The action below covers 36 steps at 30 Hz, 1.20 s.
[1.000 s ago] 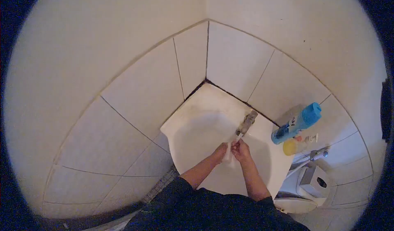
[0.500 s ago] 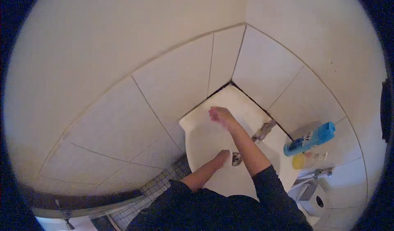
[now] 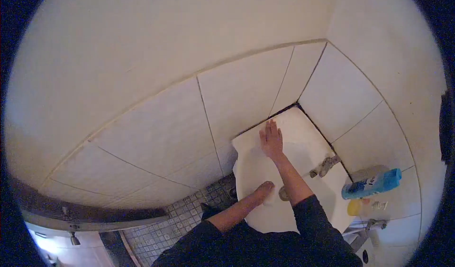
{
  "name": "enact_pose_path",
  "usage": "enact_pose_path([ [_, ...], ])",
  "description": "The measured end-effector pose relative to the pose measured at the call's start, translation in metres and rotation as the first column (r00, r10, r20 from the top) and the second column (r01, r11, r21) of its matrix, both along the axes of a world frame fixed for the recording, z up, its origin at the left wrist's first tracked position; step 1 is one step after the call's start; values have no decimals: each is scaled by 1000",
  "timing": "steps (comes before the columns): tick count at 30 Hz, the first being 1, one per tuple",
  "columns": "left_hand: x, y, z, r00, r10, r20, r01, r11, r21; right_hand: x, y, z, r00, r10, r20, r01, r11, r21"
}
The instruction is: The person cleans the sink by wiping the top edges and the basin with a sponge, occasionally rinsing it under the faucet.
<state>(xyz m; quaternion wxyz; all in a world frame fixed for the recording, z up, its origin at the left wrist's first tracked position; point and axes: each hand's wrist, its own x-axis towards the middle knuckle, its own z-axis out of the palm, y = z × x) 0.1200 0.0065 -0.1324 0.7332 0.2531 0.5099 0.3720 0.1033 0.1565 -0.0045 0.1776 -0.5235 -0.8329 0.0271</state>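
Note:
My right hand [image 3: 272, 141] lies flat with fingers apart on the pale ledge at the wall side of the white sink [image 3: 303, 219]. Lower down, over the bowl, my left hand [image 3: 265, 191] is closed, its fingers curled; what it holds, if anything, is too small and blurred to name. The round drain [image 3: 284, 193] is just right of it, partly beside my right forearm. A metal faucet [image 3: 325, 166] sits on the sink's right rim, touched by neither hand.
A blue bottle [image 3: 372, 184] and a yellow-based container [image 3: 353, 207] stand right of the sink. Tiled walls meet at the corner behind it. A patterned tile floor [image 3: 161, 229] shows at lower left, with a metal fixture [image 3: 374, 224] at lower right.
My right hand has gone from loosely curled above the bowl to flat on the ledge with fingers extended. The camera view has turned, so the sink appears farther right and lower.

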Motion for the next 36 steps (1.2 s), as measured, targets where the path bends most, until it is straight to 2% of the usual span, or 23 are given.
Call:
enact_pose_path([
  [1,0,2,-21,1000,4,1,-4,1000,-2,-1,-10,-2,968,208,-142,-202,978,55],
  [2,3,5,-62,880,-109,-462,283,903,325,-2,-20,-1,875,405,-266,-382,914,135],
  [3,5,7,-83,567,-4,-824,632,645,431,-7,-35,4,876,404,-264,-381,915,134],
  [4,6,6,-78,568,-7,-823,632,644,431,-15,-54,14,818,561,-125,-554,828,91],
  [5,4,7,-66,675,-106,-730,567,709,420,-19,-62,18,715,699,8,-699,715,23],
  [7,-9,10,-27,838,-256,-483,448,827,340,-22,-53,13,739,673,24,-674,738,40],
  [9,-18,6,-12,929,-329,-170,359,913,195,-21,-46,12,765,643,32,-644,764,51],
  [11,-17,0,-6,945,-260,-201,297,936,190,-5,-36,18,817,575,46,-574,818,-26],
  [12,-14,-3,-13,946,-223,-234,271,941,201,4,-28,18,818,574,50,-573,819,-23],
  [14,-14,-5,-11,945,-181,-274,242,947,209,22,-12,9,917,387,98,-391,920,23],
  [15,-15,-6,-12,942,-164,-294,233,949,215,29,-9,9,916,389,98,-393,919,25],
  [17,-15,-8,-13,937,-145,-316,222,950,220,41,-4,9,985,35,172,-45,998,53],
  [18,-16,-8,-13,936,-135,-324,214,951,222,39,-6,13,984,34,174,-45,997,56],
  [20,-15,-9,-13,936,-128,-329,208,952,223,28,-15,19,955,-247,162,245,969,31],
  [22,-13,-8,-15,935,-125,-333,207,952,226,14,-28,10,972,213,96,-222,970,103],
  [23,-12,-7,-17,934,-126,-333,210,951,228,6,-38,7,973,210,94,-220,970,101],
  [25,-9,-6,-12,934,-127,-335,211,950,229,-9,-58,23,768,623,152,-634,773,33],
  [26,-10,-7,-11,933,-124,-337,209,951,229,-10,-55,25,767,624,149,-635,772,35],
  [28,-13,-10,-11,929,-114,-351,203,952,229,-9,-39,21,862,491,127,-496,869,5],
  [32,-16,-17,-9,932,-102,-348,185,959,214,10,-17,13,850,495,177,-517,850,103],
  [34,-19,-18,-9,928,-90,-361,175,961,213,23,-5,9,950,304,64,-310,942,131],
  [35,-19,-19,-9,926,-88,-367,173,963,207,27,0,6,952,299,62,-305,944,128],
  [36,-19,-18,-9,924,-85,-374,172,964,205,31,7,4,982,179,55,-185,975,125],
])
